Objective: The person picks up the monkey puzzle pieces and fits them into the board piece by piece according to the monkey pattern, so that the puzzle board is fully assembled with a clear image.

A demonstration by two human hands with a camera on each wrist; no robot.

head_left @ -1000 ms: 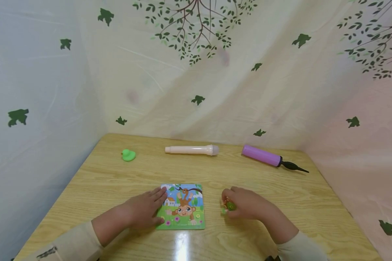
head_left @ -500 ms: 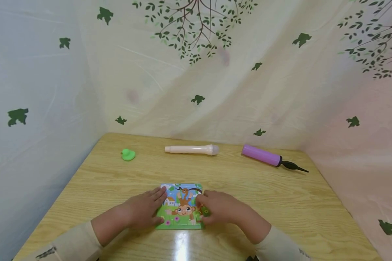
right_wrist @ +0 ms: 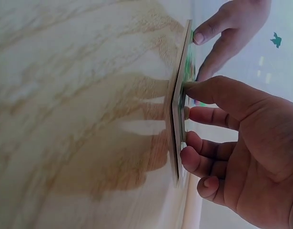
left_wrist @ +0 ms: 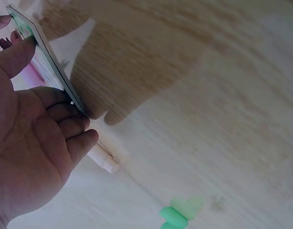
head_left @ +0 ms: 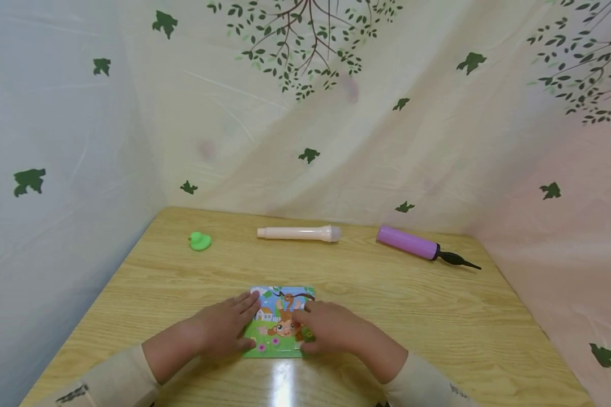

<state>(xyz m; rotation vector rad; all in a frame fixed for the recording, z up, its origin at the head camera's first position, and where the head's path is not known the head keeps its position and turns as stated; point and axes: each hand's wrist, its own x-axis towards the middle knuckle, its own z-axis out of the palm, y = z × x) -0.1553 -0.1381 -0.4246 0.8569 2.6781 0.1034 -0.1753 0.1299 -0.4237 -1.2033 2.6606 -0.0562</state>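
Note:
A square jigsaw puzzle [head_left: 277, 347] with a cartoon monkey picture lies flat on the table in the head view. My left hand [head_left: 226, 325] rests along its left side, fingers extended over the edge; the left wrist view shows those fingers against the board's rim. Over the puzzle's right half is my right hand [head_left: 333, 328], thumb and fingers bent. It pinches a small puzzle piece [head_left: 309, 334], partly covered by the fingers, right at the picture's surface. The right wrist view has the thumb and fingertips touching the top of the board, so whether the piece is seated is hidden.
Along the back of the wooden table [head_left: 183, 282] lie a green rubber duck [head_left: 200, 241], a pale microphone-shaped stick [head_left: 297, 233] and a purple hand pump [head_left: 409, 243] with a black nozzle. A leaf-patterned cloth [head_left: 265, 169] hangs behind and at both sides.
My right hand has moved left from the bare table beside the puzzle onto its right half, bringing the small piece along. My left hand has stayed in place.

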